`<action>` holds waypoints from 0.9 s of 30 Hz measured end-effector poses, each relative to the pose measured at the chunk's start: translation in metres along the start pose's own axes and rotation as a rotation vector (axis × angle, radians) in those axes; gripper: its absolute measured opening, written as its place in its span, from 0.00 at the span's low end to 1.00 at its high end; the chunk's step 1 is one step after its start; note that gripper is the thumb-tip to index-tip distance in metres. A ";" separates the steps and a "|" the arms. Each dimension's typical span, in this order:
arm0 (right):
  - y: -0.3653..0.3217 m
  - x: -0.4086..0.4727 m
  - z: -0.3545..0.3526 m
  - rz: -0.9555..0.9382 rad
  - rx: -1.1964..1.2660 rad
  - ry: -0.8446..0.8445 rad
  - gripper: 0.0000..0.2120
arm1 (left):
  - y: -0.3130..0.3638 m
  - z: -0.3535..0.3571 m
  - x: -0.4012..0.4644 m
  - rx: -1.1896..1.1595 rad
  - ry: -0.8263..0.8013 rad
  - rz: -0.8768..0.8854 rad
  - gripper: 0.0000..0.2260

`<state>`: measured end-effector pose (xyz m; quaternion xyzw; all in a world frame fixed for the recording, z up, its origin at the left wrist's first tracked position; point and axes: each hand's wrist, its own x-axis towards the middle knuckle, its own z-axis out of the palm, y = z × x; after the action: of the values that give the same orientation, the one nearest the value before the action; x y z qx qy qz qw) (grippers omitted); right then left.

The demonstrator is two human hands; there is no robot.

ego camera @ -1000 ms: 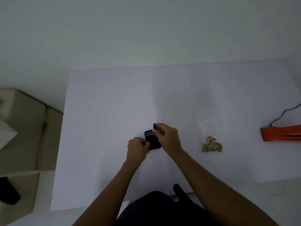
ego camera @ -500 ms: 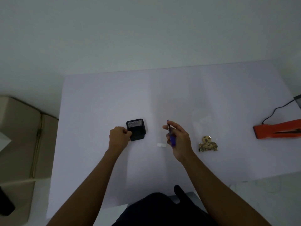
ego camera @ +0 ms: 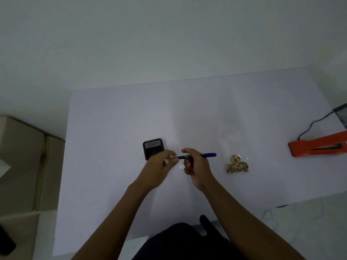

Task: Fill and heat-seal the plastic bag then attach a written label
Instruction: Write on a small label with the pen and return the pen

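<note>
**Pen gripped over label; filled bag lying to the right**

Right hand [ego camera: 197, 166] curled round a blue pen [ego camera: 195, 156], held roughly level above the counter [ego camera: 112, 119], far end pointing right. Left hand [ego camera: 159, 164] at the pen's near end, fingertips pinching its tip; motion blur, so exact grip on cap or tip not determinable. Small white label [ego camera: 181, 167] flat on the counter directly beneath both hands, partly hidden by the right hand.

Clear plastic bag [ego camera: 232, 145] flat on the counter, well right of the hands; contents: cluster of speckled brown cookies [ego camera: 237, 164] gathered at its near end. Seal condition not discernible.

Black square holder [ego camera: 153, 148] just beyond the left hand; contents not discernible. Orange heat sealer [ego camera: 317, 147] at far right, black cord attached.
</note>
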<state>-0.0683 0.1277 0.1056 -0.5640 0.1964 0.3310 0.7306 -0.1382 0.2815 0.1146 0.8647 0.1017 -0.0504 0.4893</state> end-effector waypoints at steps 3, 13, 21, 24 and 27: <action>0.001 0.000 -0.001 -0.018 -0.026 -0.013 0.09 | 0.005 0.013 -0.004 0.145 -0.083 0.034 0.09; -0.007 0.002 0.000 0.051 0.020 -0.122 0.16 | 0.013 0.000 0.000 -0.350 -0.335 -0.203 0.21; -0.003 0.010 -0.004 0.126 0.048 -0.051 0.16 | 0.011 0.013 0.001 -0.468 -0.366 -0.323 0.21; 0.008 0.014 -0.005 0.278 0.073 0.076 0.16 | 0.001 0.017 0.003 -0.038 -0.311 -0.120 0.18; 0.018 0.017 -0.008 0.394 0.143 0.169 0.16 | -0.007 0.021 0.007 0.250 -0.337 -0.028 0.24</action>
<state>-0.0685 0.1270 0.0799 -0.4871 0.3863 0.4040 0.6711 -0.1325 0.2683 0.0962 0.8965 0.0232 -0.2134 0.3877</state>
